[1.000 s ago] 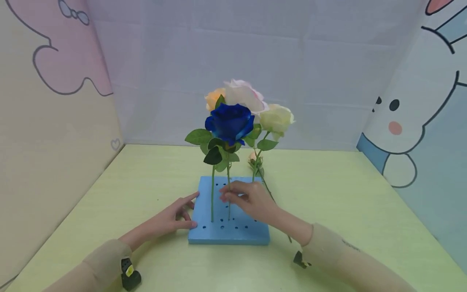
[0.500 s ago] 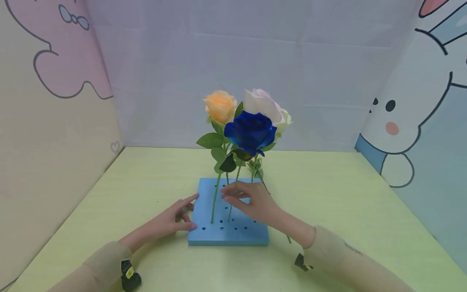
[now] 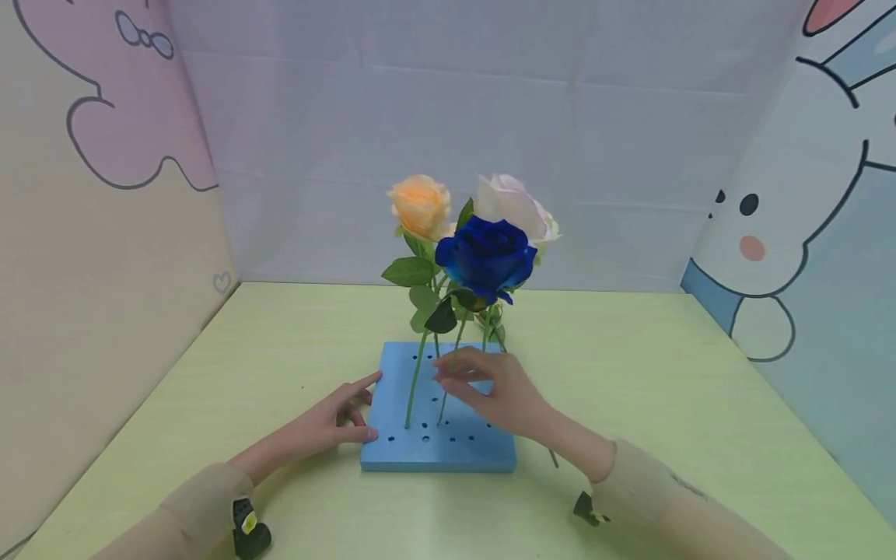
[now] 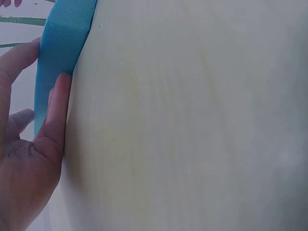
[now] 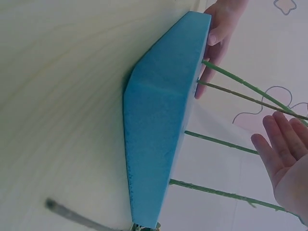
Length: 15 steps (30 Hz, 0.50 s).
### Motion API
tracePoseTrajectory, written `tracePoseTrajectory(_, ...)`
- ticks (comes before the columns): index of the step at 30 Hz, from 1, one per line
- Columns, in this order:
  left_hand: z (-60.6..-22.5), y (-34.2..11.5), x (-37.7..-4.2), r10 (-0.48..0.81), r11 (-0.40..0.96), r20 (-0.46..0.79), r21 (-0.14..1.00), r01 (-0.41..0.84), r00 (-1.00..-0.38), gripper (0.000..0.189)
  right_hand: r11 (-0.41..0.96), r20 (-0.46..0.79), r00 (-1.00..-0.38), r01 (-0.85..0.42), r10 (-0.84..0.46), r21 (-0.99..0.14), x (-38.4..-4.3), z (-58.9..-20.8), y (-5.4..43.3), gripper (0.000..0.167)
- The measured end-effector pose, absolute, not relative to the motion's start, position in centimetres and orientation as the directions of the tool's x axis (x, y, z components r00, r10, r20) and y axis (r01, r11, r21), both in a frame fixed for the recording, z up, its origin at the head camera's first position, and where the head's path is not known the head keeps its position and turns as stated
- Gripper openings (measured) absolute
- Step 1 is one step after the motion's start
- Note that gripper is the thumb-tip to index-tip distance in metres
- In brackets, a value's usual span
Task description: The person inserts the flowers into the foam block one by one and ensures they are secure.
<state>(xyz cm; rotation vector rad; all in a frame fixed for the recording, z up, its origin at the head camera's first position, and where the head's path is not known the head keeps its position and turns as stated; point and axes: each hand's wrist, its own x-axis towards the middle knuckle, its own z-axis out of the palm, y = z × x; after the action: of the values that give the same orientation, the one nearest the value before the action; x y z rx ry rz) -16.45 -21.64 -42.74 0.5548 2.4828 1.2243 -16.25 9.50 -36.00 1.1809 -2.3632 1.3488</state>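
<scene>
A light blue block (image 3: 448, 455) with small holes lies on the table, roses standing in it. Up front a deep blue rose (image 3: 488, 259) leans right; behind are an orange rose (image 3: 420, 206) and a pale pink-white rose (image 3: 514, 206), with a greenish-white one mostly hidden. My left hand (image 3: 329, 420) touches the block's left edge, fingers extended along its side in the left wrist view. Over the block, my right hand (image 3: 507, 393) has fingertips beside a thin brownish stem (image 3: 442, 406); its fingers look straight in the right wrist view, its thumb hidden there.
Behind my right hand another rose lies on the table, its stem end (image 3: 554, 459) showing right of the block. A green stem (image 3: 414, 389) rises at front left. The pale table (image 3: 280, 334) meets a white back cloth (image 3: 294, 171) and printed side panels.
The blue rose has swung to the right, uncovering the orange rose. My right hand has shifted slightly right. The left hand stays at the block's edge.
</scene>
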Motion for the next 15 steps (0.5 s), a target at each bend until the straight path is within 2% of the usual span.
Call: tracePoseTrajectory(15,-42.6,-21.7,-16.4,0.468,0.563,-0.122,0.804,0.189,-0.875,0.090,0.370,0.480,-0.734,-0.666,-0.482,-0.648,-17.2,-36.7,14.0,0.025)
